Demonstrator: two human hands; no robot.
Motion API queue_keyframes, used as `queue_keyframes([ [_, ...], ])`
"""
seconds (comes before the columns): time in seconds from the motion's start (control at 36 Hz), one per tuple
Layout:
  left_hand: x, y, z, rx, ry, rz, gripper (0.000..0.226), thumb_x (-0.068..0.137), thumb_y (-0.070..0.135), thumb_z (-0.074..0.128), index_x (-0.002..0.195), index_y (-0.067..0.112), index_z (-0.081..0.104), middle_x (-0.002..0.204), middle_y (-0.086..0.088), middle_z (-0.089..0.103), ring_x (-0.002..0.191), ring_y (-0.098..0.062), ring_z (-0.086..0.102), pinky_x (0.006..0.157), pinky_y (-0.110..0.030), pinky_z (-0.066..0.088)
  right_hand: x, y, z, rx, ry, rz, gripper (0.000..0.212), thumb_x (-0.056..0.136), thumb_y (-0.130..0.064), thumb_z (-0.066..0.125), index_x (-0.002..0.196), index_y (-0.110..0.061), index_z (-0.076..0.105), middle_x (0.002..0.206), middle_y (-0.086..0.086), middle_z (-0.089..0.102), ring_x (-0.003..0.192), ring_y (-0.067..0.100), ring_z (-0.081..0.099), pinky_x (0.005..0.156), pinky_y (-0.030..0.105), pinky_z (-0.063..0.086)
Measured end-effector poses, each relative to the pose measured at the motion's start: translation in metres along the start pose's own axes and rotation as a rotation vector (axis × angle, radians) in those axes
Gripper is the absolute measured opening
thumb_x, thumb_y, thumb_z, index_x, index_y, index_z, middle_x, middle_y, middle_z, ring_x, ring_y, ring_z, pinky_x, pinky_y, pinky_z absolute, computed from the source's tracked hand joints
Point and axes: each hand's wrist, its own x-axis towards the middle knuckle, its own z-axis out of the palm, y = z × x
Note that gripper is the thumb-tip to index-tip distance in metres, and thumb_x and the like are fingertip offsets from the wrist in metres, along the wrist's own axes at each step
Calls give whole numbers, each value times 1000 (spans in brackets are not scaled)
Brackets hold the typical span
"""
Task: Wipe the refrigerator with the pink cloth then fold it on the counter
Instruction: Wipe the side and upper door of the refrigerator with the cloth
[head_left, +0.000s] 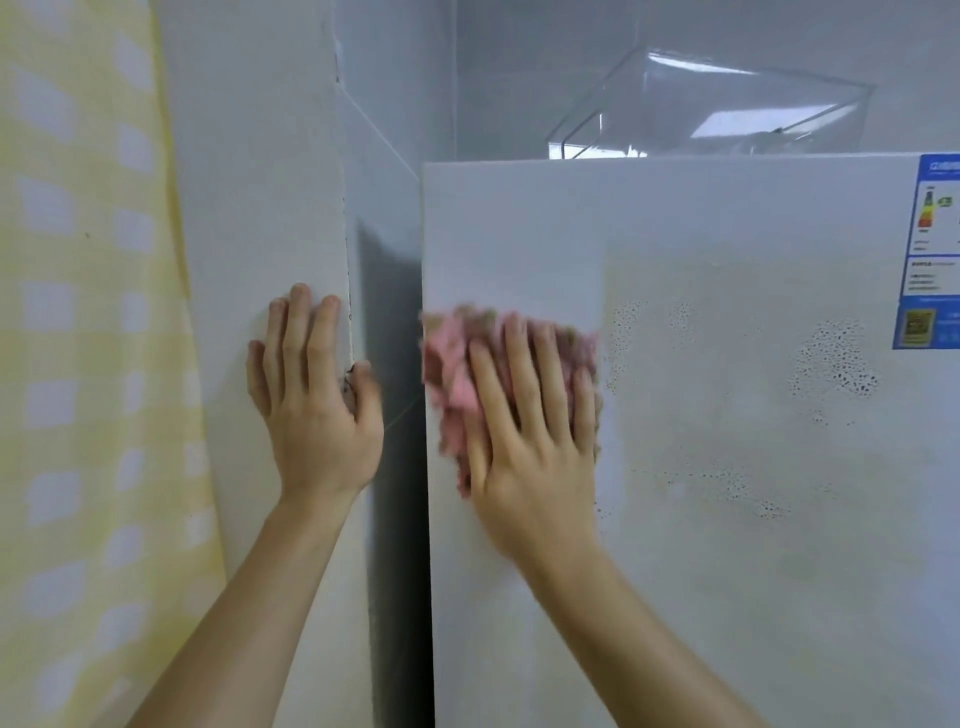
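Both hands flat: right hand (530, 431) presses pink cloth (457, 374) against refrigerator (727, 571) door's upper left, left hand (317, 400) braces on wall (249, 208). Cloth looks soft, light, limp; palm pressure should hold it, pinch corners for folding.

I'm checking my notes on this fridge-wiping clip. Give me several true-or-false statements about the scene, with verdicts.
1. The right hand presses the pink cloth flat against the refrigerator door. True.
2. The left hand holds a spray bottle. False: it rests flat on the wall beside the refrigerator and holds nothing.
3. The door bears droplets to the right of the cloth. True.
4. The energy label sits at the door's lower left. False: it is at the upper right.
5. A clear container stands on top of the refrigerator. True.
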Motion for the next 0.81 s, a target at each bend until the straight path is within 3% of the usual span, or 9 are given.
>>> queue_keyframes([
  [0.14,0,-3,0,7,-8,6,56,103,20,53,158,10,43,169,-11,34,160,-29,24,130,-52,14,-12,-7,1,-35,-34,16,54,111,-39,42,163,-27,35,173,2,22,162,24,16,130,51,16],
  [0.33,-1,-5,1,-5,-22,16,61,100,19,55,158,9,42,169,-12,34,160,-30,24,127,-61,20,79,-23,12,25,50,-103,53,110,-35,47,162,-25,40,172,2,28,161,24,20,132,49,11],
  [0.5,-3,-10,0,-25,-36,26,60,103,21,55,159,10,40,170,-11,31,161,-28,21,129,-57,17,138,-27,17,-47,80,-118,53,108,-28,41,161,-19,42,171,2,30,160,25,23,131,48,9],
  [0.69,-3,-11,1,-9,-34,21,59,103,22,53,159,11,41,170,-11,32,161,-28,23,128,-59,20,68,-35,14,27,11,-70,62,108,-24,49,166,-18,29,174,1,20,163,22,12,132,48,10],
  [0.81,-2,-9,0,-22,-48,18,62,99,22,52,160,12,41,171,-10,31,161,-28,22,128,-58,19,0,-29,13,8,-33,-122,64,105,-27,56,165,-23,32,174,-4,21,162,18,15,131,47,16],
])
